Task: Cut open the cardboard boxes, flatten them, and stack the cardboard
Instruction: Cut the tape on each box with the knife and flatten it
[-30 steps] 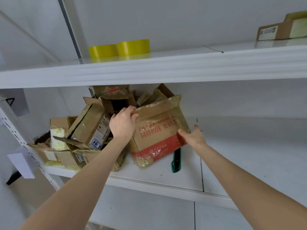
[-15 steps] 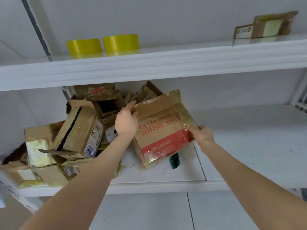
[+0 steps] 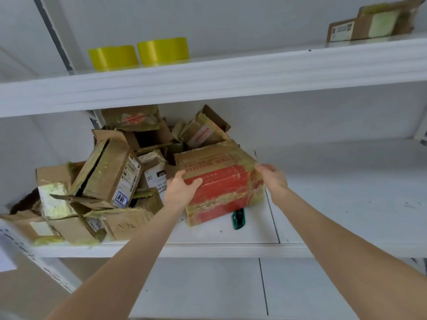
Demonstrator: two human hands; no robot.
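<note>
A taped cardboard box with a red band and red print (image 3: 221, 181) stands tilted on the white middle shelf (image 3: 231, 234). My left hand (image 3: 182, 188) grips its left near corner, thumb on the front face. My right hand (image 3: 272, 176) holds its right edge with curled fingers. A green utility knife (image 3: 238, 219) lies on the shelf, partly under the box's right bottom corner. To the left, a heap of several worn, taped cardboard boxes (image 3: 106, 179) fills the shelf.
Two rolls of yellow tape (image 3: 138, 54) stand on the upper shelf (image 3: 208, 75), with flattened cardboard (image 3: 372, 24) at its far right. A perforated shelf upright (image 3: 34, 257) slants at lower left. Bare shelf surface (image 3: 346, 192) extends right of the box.
The red-banded box has been turned over between my hands, so its print now reads upside down and the red band faces me. My left hand moved from the top flap to the lower left corner.
</note>
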